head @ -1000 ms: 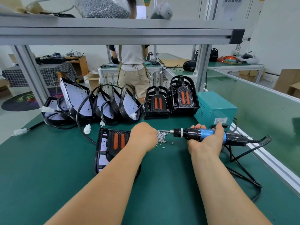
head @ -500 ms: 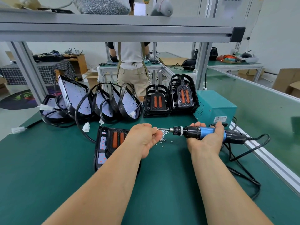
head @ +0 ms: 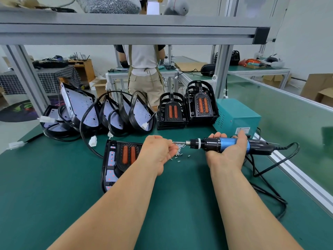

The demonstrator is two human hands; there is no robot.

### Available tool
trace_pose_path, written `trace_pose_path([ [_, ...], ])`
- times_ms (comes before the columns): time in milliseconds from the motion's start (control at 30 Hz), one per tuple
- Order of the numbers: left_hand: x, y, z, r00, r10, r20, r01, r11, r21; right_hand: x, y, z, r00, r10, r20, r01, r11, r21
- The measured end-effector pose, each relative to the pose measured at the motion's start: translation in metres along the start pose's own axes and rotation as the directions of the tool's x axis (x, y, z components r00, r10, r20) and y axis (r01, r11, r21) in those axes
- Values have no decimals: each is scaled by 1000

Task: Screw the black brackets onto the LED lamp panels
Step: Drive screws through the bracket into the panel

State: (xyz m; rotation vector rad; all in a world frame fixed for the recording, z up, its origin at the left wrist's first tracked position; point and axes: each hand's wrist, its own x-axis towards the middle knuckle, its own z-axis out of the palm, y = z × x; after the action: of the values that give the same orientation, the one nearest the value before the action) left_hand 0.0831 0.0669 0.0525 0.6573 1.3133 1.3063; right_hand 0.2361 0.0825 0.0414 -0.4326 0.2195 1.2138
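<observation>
An LED lamp panel (head: 110,163) lies flat on the green table with a black bracket (head: 128,154) bearing two orange strips on top of it; my left forearm hides its right part. My left hand (head: 159,152) is turned palm-in with curled fingers pinching small screws at the tip of the electric screwdriver (head: 223,145). My right hand (head: 227,150) grips the screwdriver's blue and black body, held level and pointing left. A small pile of loose screws (head: 180,150) lies on the table under the tip.
Several LED panels (head: 81,109) with black cables lean at the back left. Two stacks of black brackets (head: 185,112) stand behind. A teal power box (head: 236,116) sits back right, its cord (head: 266,177) looping on the table. A person (head: 144,73) stands beyond the bench.
My left hand lifted from the screw pile, turned its palm inward and brought screws up to the screwdriver tip. The right hand with the screwdriver stayed nearly still.
</observation>
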Motion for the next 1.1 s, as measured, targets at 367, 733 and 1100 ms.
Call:
trace_pose_path([
  [367,1,-2,-4,998,63,-1,-60,962,265,-8,-2,6,993,-49,106,55,997,-54],
  [733,-3,0,-6,999,-49,21,40,952,304,-18,-3,12,917,-96,388,166,974,-152],
  [1100,-6,3,-6,992,-81,96,42,934,355,-16,-1,9,926,-96,366,169,970,-173],
])
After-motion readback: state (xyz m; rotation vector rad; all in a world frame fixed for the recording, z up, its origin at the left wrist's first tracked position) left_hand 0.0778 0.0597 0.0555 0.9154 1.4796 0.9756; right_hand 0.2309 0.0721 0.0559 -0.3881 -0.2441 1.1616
